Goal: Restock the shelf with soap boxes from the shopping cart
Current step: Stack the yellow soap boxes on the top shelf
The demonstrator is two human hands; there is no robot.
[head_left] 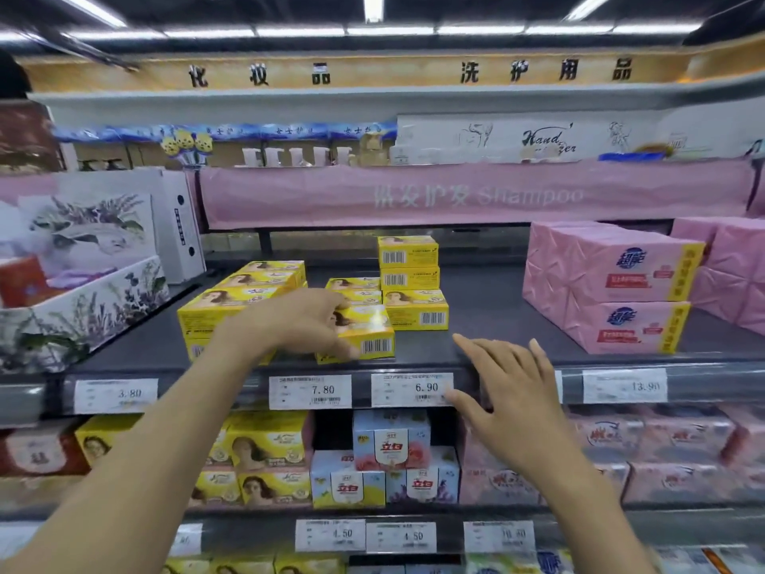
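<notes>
My left hand (304,321) grips a yellow soap box (366,331) at the front of the grey shelf (488,321), the box resting near the shelf edge. More yellow soap boxes are around it: a row at the left (248,292), a tall stack behind (407,265) and a low pile between them (354,285). My right hand (509,391) is open with fingers spread, hovering at the shelf's front edge over the price rail, holding nothing. The shopping cart is out of view.
Pink wrapped soap packs (621,292) fill the shelf's right side. A floral display carton (82,292) stands at the left. Price tags (412,389) line the shelf front. The lower shelf holds yellow, blue and pink soap boxes (391,449). A pink shampoo banner (476,196) hangs above.
</notes>
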